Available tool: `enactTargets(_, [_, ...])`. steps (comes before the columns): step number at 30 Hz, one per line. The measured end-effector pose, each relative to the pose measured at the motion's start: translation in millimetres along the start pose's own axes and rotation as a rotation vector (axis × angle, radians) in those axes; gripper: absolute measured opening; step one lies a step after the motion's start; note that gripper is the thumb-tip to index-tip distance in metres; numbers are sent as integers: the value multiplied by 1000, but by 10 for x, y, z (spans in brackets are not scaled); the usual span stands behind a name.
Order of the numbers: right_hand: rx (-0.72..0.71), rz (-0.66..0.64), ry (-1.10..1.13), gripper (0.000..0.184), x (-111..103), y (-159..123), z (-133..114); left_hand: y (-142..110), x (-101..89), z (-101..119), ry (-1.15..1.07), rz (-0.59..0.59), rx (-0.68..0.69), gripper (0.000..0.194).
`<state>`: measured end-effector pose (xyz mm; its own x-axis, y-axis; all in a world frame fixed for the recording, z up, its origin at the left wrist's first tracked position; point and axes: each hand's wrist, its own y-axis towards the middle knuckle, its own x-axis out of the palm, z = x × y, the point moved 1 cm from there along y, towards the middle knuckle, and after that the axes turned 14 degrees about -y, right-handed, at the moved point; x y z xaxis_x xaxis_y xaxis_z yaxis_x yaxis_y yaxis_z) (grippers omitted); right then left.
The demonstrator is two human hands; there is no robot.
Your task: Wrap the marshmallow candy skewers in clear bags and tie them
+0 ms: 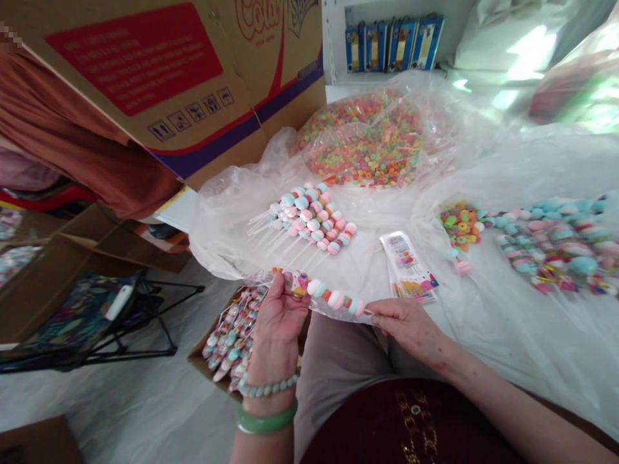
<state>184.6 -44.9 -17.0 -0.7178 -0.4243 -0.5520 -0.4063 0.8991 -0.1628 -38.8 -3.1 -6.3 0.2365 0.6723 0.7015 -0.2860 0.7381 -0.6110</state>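
Note:
A marshmallow skewer (pixel 335 298) in pink, white and blue lies level between my hands, just in front of the table edge. My left hand (pixel 280 308) is closed on a printed clear candy bag (pixel 300 282) at the skewer's left end; how far the skewer is inside the bag I cannot tell. The fingers of my right hand (pixel 406 327) pinch the skewer's stick at its right end. Beyond my hands, a pile of marshmallow skewers (pixel 314 216) rests on the plastic-covered table. A stack of flat printed bags (pixel 409 267) lies above my right hand.
A big clear bag of ring candies (pixel 367 142) sits at the back, beside a tall cardboard carton (pixel 193 77). More skewers (pixel 570 245) and loose rings (pixel 460 225) lie on the right. Below my left hand, a box (pixel 206 364) holds bagged skewers. A folding stool (pixel 91 316) stands left.

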Motion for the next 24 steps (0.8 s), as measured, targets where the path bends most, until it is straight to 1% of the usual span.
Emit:
enactTargets(3, [20,-3,-34,25,-16,2,-5,10,-6,-15,-21,44,7,26])
enactTargets(7, [4,7,-86,26,-26,7,2,-7,-3,-67,-9,30,4,23])
enactTargets(10, [-18,33,-147,27,-27,6,18,-29,-12,-97,73,3,-5,23])
enactTargets(13, [-42,31,-217,27,-30,2,24,-28,-21,-100,123,-54,63,22])
enactTargets(16, [-68,0,-232,27,-24,-1,21,0,-42,-97,74,-36,122,19])
enactTargets(18, [-73,-10,-234,26,-13,2,24,15,-64,-106,79,-9,98,20])
enactTargets(20, [-66,-20,-239,25,0,10,35,14,-88,-128,158,-22,26,21])
enactTargets(22, [-43,-28,-248,24,9,21,52,-3,-109,-158,248,-86,-45,21])
enactTargets(24, [-4,-40,-262,24,9,33,64,-23,-125,-189,310,-161,-80,18])
